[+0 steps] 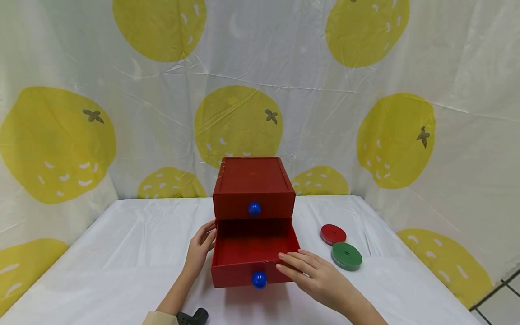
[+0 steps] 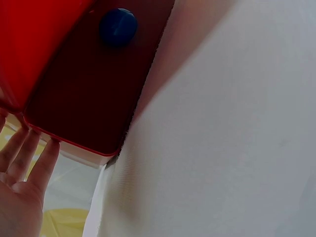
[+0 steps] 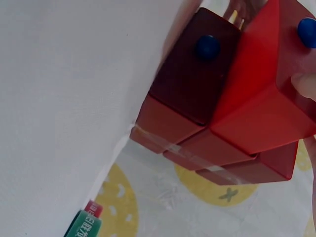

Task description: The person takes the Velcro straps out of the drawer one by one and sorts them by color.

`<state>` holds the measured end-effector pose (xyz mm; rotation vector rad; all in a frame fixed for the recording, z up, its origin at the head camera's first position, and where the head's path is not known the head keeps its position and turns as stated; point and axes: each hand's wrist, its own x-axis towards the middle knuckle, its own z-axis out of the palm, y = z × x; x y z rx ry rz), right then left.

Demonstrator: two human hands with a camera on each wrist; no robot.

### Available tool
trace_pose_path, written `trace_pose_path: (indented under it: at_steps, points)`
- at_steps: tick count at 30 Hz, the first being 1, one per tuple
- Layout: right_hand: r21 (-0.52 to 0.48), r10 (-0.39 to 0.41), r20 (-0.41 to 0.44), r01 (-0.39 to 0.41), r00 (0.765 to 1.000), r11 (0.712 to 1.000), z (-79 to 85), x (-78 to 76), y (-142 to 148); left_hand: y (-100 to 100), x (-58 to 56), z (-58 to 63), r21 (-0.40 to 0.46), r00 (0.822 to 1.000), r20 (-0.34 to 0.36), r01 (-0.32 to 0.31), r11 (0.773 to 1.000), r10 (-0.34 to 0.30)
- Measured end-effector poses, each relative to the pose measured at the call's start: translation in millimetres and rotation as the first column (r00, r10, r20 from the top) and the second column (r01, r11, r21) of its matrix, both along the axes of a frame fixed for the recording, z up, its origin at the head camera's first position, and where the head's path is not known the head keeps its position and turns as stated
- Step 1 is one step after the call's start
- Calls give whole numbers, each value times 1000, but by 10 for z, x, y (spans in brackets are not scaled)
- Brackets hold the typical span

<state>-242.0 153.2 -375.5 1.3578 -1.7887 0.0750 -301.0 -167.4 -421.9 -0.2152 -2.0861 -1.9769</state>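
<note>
A red cabinet (image 1: 253, 176) of stacked drawers with blue knobs stands on the white-covered table. Its middle drawer (image 1: 253, 250) is pulled out, and the bare red inside shows; the drawers above and below it are closed. My right hand (image 1: 318, 280) is at the right front corner of that drawer, its fingers nearly straight against the front panel. In the right wrist view, one fingertip (image 3: 305, 85) touches the panel beside the blue knob (image 3: 307, 32). On the cabinet's left side rests my left hand (image 1: 199, 255), its extended fingertips (image 2: 49, 148) touching the side wall.
Right of the cabinet lie a red flat round disc (image 1: 333, 234) and a green one (image 1: 346, 256) with white print on its edge. A curtain with yellow fruit (image 1: 239, 122) hangs behind the table. A dark strap (image 1: 192, 317) is on my left wrist.
</note>
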Motion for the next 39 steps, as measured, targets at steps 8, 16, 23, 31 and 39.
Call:
trace_pose_path:
  at_steps: [8,16,23,31,39]
  points:
    - [1,-21,36,21,999,1000,8,14,4,8,2,1,0,1000,2,-8,1000,8]
    - [28,-57,82,55,995,998,22,23,10,10,2,-1,6,1000,6,-4,1000,4]
    - [50,-82,111,77,990,996,30,13,0,11,7,5,8,1000,-1,-4,1000,4]
    - [68,-100,125,92,987,993,33,-11,5,18,6,-7,3,1000,-16,-10,1000,10]
    - [61,-100,135,92,986,994,47,-43,-21,17,16,5,23,1000,-7,-3,1000,4]
